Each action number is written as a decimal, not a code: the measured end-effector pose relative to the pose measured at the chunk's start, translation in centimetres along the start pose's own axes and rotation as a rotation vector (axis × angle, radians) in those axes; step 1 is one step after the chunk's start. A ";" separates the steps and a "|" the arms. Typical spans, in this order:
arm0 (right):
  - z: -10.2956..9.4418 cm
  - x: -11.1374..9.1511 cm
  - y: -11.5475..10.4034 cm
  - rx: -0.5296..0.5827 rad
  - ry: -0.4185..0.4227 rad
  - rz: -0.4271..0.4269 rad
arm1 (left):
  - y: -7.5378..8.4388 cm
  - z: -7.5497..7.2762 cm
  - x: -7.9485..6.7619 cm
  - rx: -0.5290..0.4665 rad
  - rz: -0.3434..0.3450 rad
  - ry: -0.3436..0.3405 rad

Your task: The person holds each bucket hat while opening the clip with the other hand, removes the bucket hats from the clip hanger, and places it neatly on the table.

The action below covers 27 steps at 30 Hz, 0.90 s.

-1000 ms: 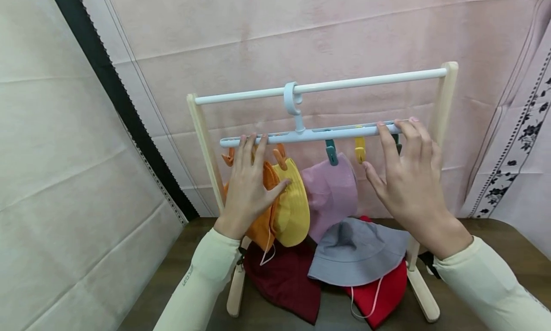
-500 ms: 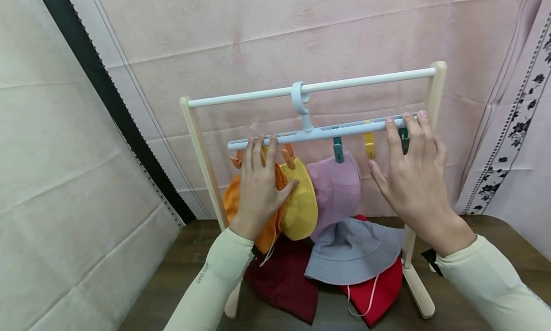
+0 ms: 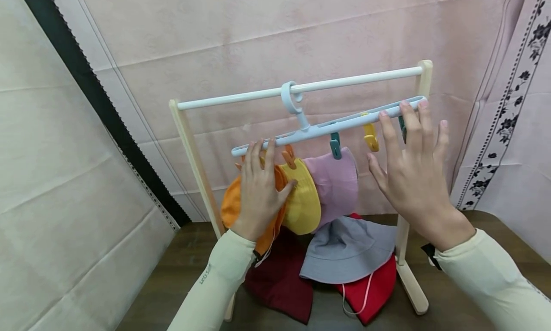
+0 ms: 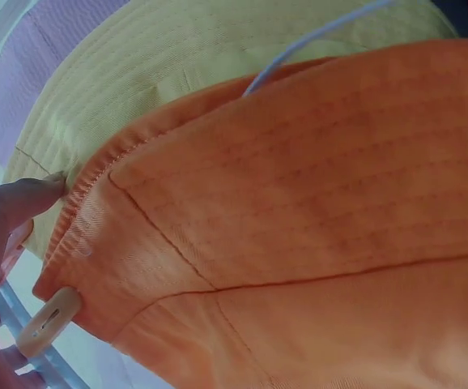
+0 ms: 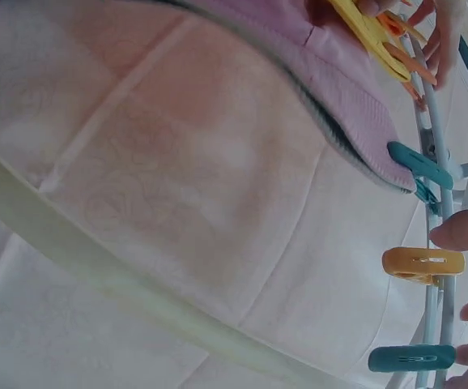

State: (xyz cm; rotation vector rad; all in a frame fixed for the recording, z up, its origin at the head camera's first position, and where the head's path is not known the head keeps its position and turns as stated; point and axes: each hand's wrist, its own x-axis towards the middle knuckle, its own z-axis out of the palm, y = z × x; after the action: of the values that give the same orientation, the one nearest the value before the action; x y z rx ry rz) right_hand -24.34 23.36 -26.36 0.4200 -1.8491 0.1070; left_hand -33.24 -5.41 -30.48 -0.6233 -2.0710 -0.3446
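A light blue hanger (image 3: 327,128) hangs by its hook from the rack's bar, tilted with its right end higher. My left hand (image 3: 260,192) rests extended fingers on its left end, thumb against the yellow hat (image 3: 303,199). Close to that hand is an orange hat (image 3: 231,204), held by an orange-toned clip (image 4: 49,322) in the left wrist view. A pink-purple hat (image 3: 337,182) hangs from a teal clip (image 3: 335,147). My right hand (image 3: 415,178) lays its fingertips on the hanger's right end, near a yellow clip (image 3: 371,138) and a dark green clip (image 3: 402,126), both without a hat.
The rack has a pale crossbar (image 3: 357,79) and wooden posts (image 3: 193,166). On the dark wooden table (image 3: 172,273) beneath lie a maroon hat (image 3: 281,285), a grey-blue bucket hat (image 3: 348,252) and a red hat (image 3: 379,288). A pink cloth backdrop (image 3: 241,58) stands behind.
The hanger has gone from nearly level to tilted, its right end rising with my right hand and its left end dropping slightly. The view has shifted a little to the right.
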 end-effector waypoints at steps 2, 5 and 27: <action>0.1 0.1 0.0 -0.008 -0.007 -0.002 | -0.2 -0.2 0.0 0.014 -0.003 -0.002; 0.2 0.1 0.0 -0.014 -0.040 0.002 | -0.4 -0.4 0.1 0.027 -0.006 -0.009; 2.3 1.9 0.3 -0.037 -0.212 0.010 | 0.6 -2.3 -0.4 0.037 0.003 0.050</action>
State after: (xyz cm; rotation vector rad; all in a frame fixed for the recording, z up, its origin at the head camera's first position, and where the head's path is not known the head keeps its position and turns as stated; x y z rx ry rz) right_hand -26.98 22.59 -25.27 0.4084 -2.0588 0.0356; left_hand -31.08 -6.10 -29.59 -0.5904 -2.0240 -0.3165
